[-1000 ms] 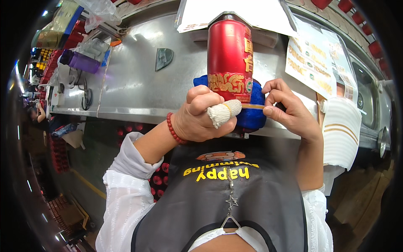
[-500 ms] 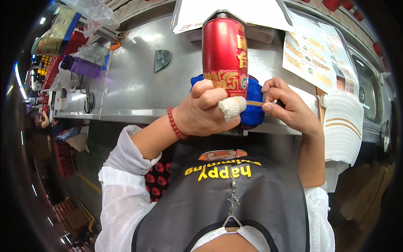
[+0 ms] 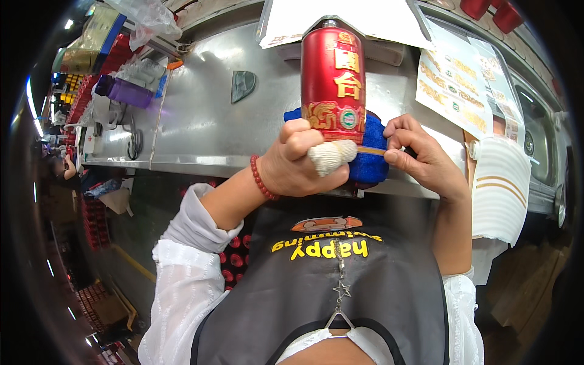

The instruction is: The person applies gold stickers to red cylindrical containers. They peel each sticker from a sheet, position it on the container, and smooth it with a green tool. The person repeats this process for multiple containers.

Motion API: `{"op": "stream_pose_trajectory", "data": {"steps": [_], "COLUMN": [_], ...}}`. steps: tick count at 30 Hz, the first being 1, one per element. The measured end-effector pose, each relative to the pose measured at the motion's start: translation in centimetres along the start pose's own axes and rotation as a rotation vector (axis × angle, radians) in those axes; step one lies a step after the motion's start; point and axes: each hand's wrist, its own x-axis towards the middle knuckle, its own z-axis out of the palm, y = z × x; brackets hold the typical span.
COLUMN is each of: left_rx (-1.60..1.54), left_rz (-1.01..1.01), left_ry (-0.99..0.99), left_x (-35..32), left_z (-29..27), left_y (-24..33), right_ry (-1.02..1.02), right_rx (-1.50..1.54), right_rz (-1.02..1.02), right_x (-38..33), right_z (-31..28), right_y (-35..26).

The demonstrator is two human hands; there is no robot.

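Note:
A red bottle (image 3: 333, 70) with gold lettering and a gold pattern near its base lies over a blue cloth (image 3: 372, 167), its dark neck pointing away from me. My left hand (image 3: 298, 159) is closed around the bottle's base, one digit covered by a white knitted finger cover (image 3: 332, 159). Between that cover and my right hand (image 3: 420, 155) stretches a thin gold-brown strip (image 3: 371, 150). The thumb and fingertips of my right hand pinch its right end, just beside the cloth. Whether the strip's left end touches the bottle is hidden by the covered digit.
The metal bench (image 3: 201, 103) carries a dark, half-rounded plate (image 3: 243, 86). Printed decal sheets (image 3: 453, 85) lie to the right, above a white stack with gold stripes (image 3: 500, 185). A purple bottle (image 3: 125, 91) is at the left, and red cups (image 3: 507, 17) stand far right.
The red bottle has turned about its length, bringing the lettering and round emblem more to the front. Both hands keep their holds. The whole view has shifted slightly.

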Motion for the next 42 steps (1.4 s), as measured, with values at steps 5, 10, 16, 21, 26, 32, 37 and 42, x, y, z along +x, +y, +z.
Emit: {"op": "stream_pose_trajectory", "data": {"steps": [5, 10, 16, 21, 26, 32, 37, 42], "left_rx": [0.089, -0.001, 0.124, 0.028, 0.005, 0.069, -0.007, 0.13], "left_rz": [-0.058, 0.011, -0.091, -0.052, -0.036, -0.071, -0.088, -0.067], "left_ry": [0.01, -0.018, -0.016, -0.038, -0.013, -0.001, -0.037, -0.015], "left_x": [-1.1, 0.5, -1.1, 0.0, -0.1, -0.5, -0.1, -0.7], "left_z": [-0.5, 0.3, -1.0, 0.0, -0.4, -0.5, 0.2, -0.9], "left_y": [0.6, 0.2, 0.9, 0.8, 0.4, 0.8, 0.7, 0.7], "right_ry": [-0.01, -0.018, -0.007, -0.007, 0.006, 0.002, 0.018, 0.021], "right_rx": [-0.022, 0.047, -0.016, 0.04, 0.012, -0.003, 0.027, -0.08], "right_rz": [-0.004, 0.04, -0.03, 0.033, 0.004, -0.001, 0.021, -0.051], "right_x": [0.3, 0.2, 0.5, 0.5, 0.8, 0.8, 0.9, 1.3], "right_z": [0.1, 0.0, 0.2, 0.1, 0.4, 0.3, 0.5, 0.7], "right_y": [0.2, 0.2, 0.5, 0.5, 0.3, 0.6, 0.6, 0.3]}}
